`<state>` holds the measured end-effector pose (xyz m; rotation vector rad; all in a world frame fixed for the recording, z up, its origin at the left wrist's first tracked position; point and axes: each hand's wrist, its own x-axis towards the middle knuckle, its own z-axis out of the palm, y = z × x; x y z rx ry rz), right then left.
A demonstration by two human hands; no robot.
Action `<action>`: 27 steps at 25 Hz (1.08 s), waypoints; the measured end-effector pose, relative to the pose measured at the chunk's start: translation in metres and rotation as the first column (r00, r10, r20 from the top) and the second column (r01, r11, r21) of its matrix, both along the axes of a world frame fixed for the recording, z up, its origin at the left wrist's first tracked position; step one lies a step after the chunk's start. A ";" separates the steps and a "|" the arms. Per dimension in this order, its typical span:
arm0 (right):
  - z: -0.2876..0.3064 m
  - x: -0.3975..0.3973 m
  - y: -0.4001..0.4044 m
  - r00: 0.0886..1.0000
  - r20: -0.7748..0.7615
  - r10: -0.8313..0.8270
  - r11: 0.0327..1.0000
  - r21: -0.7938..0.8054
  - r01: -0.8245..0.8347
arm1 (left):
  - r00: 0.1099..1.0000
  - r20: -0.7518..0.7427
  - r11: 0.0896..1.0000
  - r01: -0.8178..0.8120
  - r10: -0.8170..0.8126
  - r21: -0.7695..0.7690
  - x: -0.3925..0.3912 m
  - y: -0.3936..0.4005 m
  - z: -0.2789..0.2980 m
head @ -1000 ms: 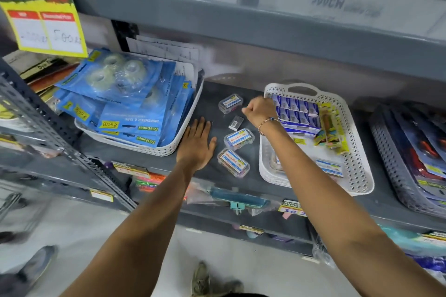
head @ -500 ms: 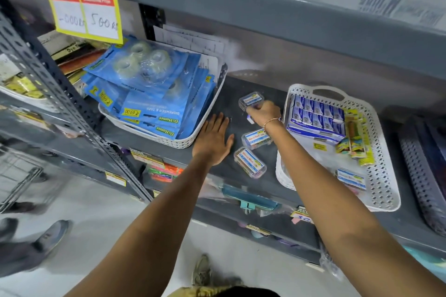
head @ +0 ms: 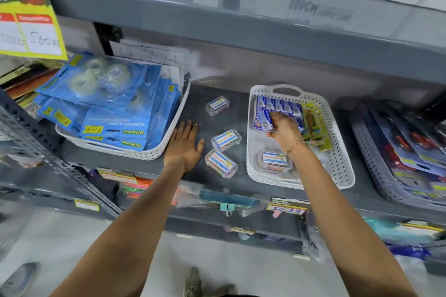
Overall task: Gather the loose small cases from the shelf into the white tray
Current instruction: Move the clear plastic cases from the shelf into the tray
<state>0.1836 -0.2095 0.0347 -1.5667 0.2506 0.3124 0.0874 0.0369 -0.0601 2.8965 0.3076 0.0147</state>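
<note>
Three clear small cases [head: 226, 139] are left loose on the grey shelf [head: 217, 89], between two baskets. A fourth case [head: 274, 160] is seen inside the white tray [head: 342, 171]. A small blue box [head: 265, 121] is pinched by the right hand [head: 284, 129] over the tray. The left hand [head: 184, 148] is laid flat, fingers spread, beside the blue tape packs [head: 108, 108].

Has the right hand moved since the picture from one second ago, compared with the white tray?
Yes. The right hand was over the shelf beside the white tray; it has crossed the tray's left rim and now holds a small blue box over the tray.
</note>
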 end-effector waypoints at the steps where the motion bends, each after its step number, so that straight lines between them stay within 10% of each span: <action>1: -0.002 -0.001 -0.012 1.000 0.003 -0.031 1.000 0.005 0.031 | 1.000 -0.010 1.000 0.004 -0.004 0.015 0.000 -0.001 0.000; 11: -0.011 0.036 -0.078 0.903 0.317 -0.290 0.805 -0.429 0.410 | 1.000 -0.014 0.999 0.006 -0.005 0.050 0.002 0.000 -0.005; 27: -0.014 0.048 -0.063 0.940 0.309 -0.142 0.582 -0.742 0.332 | 1.000 0.028 1.000 0.006 -0.007 0.021 0.002 0.003 -0.008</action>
